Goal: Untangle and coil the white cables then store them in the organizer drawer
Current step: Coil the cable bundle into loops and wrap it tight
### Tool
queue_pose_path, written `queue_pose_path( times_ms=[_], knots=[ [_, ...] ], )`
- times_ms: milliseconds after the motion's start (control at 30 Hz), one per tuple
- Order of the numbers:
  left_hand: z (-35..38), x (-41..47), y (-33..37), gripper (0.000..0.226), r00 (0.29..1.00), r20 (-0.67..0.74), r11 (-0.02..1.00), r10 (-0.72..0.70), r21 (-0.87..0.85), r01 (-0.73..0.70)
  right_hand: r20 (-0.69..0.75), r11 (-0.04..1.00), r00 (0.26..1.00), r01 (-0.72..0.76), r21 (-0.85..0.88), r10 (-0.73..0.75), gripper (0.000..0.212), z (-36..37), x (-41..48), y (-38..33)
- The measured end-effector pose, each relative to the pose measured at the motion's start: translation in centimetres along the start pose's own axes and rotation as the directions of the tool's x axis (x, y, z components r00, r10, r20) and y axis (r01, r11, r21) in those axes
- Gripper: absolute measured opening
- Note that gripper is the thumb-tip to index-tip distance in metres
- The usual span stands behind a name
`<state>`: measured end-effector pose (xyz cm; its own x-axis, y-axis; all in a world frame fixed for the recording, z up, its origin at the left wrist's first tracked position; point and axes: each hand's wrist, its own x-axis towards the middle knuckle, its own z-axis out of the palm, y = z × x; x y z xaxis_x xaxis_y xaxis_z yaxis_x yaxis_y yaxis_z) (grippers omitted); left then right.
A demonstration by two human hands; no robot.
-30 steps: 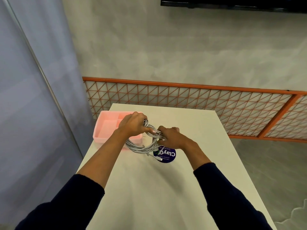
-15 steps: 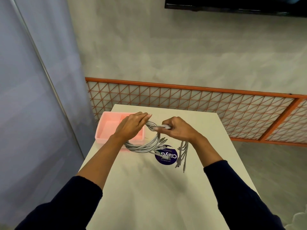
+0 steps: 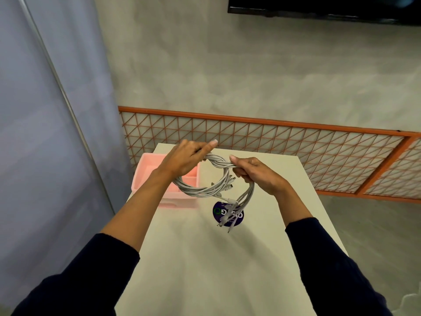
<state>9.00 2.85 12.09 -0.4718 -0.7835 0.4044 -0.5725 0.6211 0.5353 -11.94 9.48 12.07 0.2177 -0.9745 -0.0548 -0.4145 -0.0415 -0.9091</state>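
hands and cable bundle, seen from beside the table (image 3: 205,270). the left hand (image 3: 182,159) pinches the top of the coil of white cables (image 3: 200,191) between thumb and fingers, its index finger stretched forward. the right hand (image 3: 259,176) is closed in a fist round the same bundle. between them runs a short twisted span (image 3: 219,161).

change over the last second: the hands, then pressed close together over a compact coil low on the table, have risen and drawn apart. the plug ends (image 3: 241,201), then tucked in, now hang free below the right fist, over the sticker. this suggests a tail has been freed from the loop, to be untwisted or rewound. coiling looks unfinished.

the cables are held in the air above the table, their loop overlapping the near corner of the pink organizer drawer (image 3: 141,179), which stands at the table's far left. no cable can be seen inside it, though the left hand and loop cover part of it. storing is not yet done.

writing: a round dark-blue sticker (image 3: 217,210) on the table carries white letters, upside down to the wearer. hanging cable ends cross them, so the word cannot be read whole. a second ago, less covered, it began "clay".
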Motion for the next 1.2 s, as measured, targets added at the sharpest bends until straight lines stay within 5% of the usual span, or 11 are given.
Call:
queue_pose_path(
  times_ms=[133, 267, 400, 467, 633, 733, 800, 833, 933, 1033, 1200],
  knots=[
    [-0.3, 1.1, 0.4, 0.067, 0.999, -0.036, 1.000, 0.026, -0.002, -0.026, -0.107, 0.998, 0.994, 0.018, 0.058, -0.012, 0.050, -0.2, -0.1, 0.1],
    [-0.3, 1.5, -0.1, 0.088, 0.995, -0.096, 1.000, -0.018, -0.004, 0.018, -0.062, 0.987, 0.998, 0.016, 0.159, -0.007, 0.056, 0.0, 0.1, 0.1],
    [0.3, 0.7, 0.3, 0.071, 0.977, -0.200, 0.990, -0.080, -0.128, 0.055, -0.110, 0.976, 0.994, 0.051, 0.212, -0.029, 0.055, 0.7, 0.5, -0.1],
    [1.3, -0.1, 0.1, 0.053, 0.936, -0.274, 0.948, -0.222, -0.285, 0.141, -0.149, 0.980, 0.989, 0.050, 0.193, -0.022, 0.054, 1.2, 0.7, -0.2],
    [4.4, -2.1, -0.9, 0.065, 0.658, -0.366, 0.714, -0.658, -0.581, 0.390, -0.266, 0.984, 0.964, 0.025, 0.176, 0.023, 0.056, 1.9, 0.9, 0.3],
    [5.9, -2.8, -0.5, 0.076, 0.488, 0.055, 0.252, -0.871, -0.803, 0.540, -0.425, 0.978, 0.904, 0.050, 0.203, 0.042, 0.050, 2.4, 1.4, 0.7],
    [6.8, -3.0, 0.5, 0.056, 0.491, 0.379, -0.068, -0.784, -0.839, 0.539, -0.521, 0.989, 0.853, 0.048, 0.140, 0.032, 0.050, 2.9, 2.0, 1.2],
    [7.1, -2.8, 1.1, 0.044, 0.524, 0.446, -0.145, -0.726, -0.844, 0.517, -0.541, 0.993, 0.840, 0.039, 0.109, 0.026, 0.050, 3.1, 2.2, 1.3],
    [7.8, -1.6, 2.9, 0.037, 0.583, 0.409, -0.252, -0.702, -0.908, 0.334, -0.532, 0.993, 0.845, 0.012, 0.114, 0.050, 0.049, 3.8, 2.4, 1.6],
    [7.2, -0.1, 3.9, 0.041, 0.543, 0.303, -0.316, -0.783, -0.946, 0.072, -0.528, 1.000, 0.849, -0.027, 0.012, 0.029, 0.049, 3.7, 2.0, 1.9],
    [5.9, 0.9, 3.8, 0.046, 0.465, 0.178, -0.209, -0.867, -0.978, -0.016, -0.422, 0.996, 0.905, -0.081, -0.041, 0.056, 0.056, 3.4, 1.2, 1.7]
  ],
)
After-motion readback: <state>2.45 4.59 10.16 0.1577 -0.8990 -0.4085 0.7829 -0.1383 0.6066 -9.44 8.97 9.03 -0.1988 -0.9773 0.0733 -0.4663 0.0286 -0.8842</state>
